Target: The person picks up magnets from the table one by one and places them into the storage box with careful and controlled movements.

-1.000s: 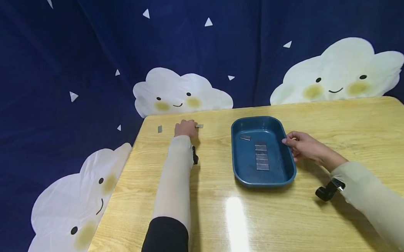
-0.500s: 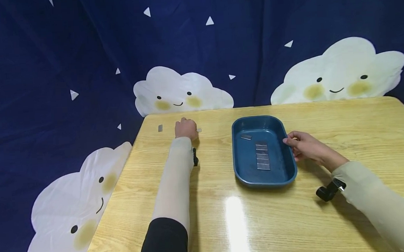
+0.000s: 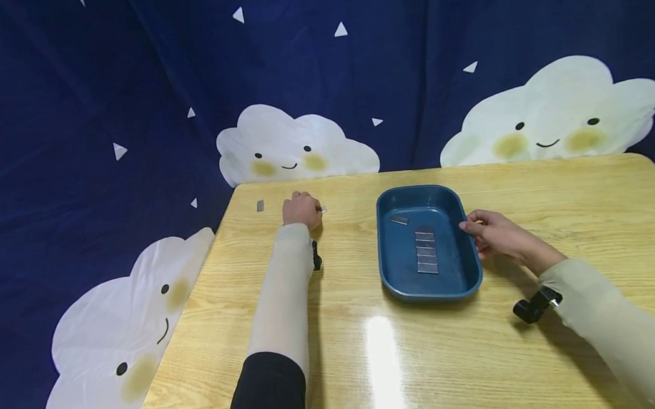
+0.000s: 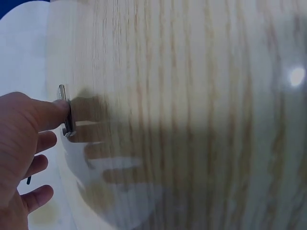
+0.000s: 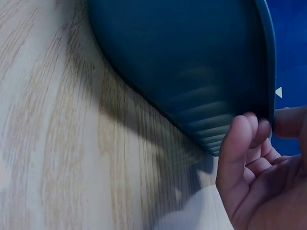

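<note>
Near the table's far edge, left of centre, my left hand [image 3: 302, 210] pinches a small silver metal plate [image 4: 68, 123]. In the left wrist view the thumb lies against it, and the plate stands on edge close over the wood. To the right, a dark blue rectangular tray [image 3: 396, 259] has its right rim gripped by my right hand [image 3: 501, 236], thumb over the edge and fingers against the outer wall. Inside the tray, several like plates [image 3: 426, 250] lie in a column, and a single tilted plate [image 3: 400, 220] lies apart at upper left.
Another small metal plate [image 3: 260, 206] lies on the light wooden table [image 3: 333, 304] near its far left corner. Behind the table hangs a dark blue curtain [image 3: 295, 50] with white clouds and triangles. A black wrist camera [image 3: 531, 308] sits below the right forearm.
My left hand has drawn the small metal plate slightly nearer, and less of the plate shows beside the fingers. The right hand still grips the tray's rim.
</note>
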A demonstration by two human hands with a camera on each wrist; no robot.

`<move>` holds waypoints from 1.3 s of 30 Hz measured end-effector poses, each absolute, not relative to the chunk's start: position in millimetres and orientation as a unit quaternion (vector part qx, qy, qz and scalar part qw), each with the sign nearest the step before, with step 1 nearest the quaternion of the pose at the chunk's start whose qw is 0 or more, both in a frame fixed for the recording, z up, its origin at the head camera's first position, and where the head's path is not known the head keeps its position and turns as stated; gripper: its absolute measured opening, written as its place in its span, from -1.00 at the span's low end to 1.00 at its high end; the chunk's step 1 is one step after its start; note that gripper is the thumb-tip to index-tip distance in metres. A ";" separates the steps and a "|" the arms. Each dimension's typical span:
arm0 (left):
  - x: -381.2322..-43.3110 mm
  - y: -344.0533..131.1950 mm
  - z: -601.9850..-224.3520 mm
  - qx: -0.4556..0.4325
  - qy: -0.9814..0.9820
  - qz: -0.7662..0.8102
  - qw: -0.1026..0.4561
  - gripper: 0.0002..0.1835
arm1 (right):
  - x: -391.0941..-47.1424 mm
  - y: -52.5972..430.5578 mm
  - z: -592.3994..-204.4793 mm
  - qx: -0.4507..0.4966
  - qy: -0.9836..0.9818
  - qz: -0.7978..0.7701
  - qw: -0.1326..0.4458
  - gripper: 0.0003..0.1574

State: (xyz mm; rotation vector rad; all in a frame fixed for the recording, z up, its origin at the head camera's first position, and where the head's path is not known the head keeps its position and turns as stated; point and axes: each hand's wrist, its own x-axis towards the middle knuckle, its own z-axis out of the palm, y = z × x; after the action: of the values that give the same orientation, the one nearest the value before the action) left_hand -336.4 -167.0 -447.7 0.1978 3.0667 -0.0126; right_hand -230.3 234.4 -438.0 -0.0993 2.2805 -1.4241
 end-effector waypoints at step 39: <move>-331.4 -166.7 -448.6 0.026 0.998 0.062 -0.001 -0.81 | -229.3 233.0 -435.1 -0.030 0.830 -0.513 0.219 -0.59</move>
State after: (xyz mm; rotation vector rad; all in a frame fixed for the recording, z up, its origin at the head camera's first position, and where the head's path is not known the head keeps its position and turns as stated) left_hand -331.4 -166.7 -448.6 0.0824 3.1364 0.1945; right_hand -229.3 233.0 -435.1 -0.0836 2.2950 -1.4186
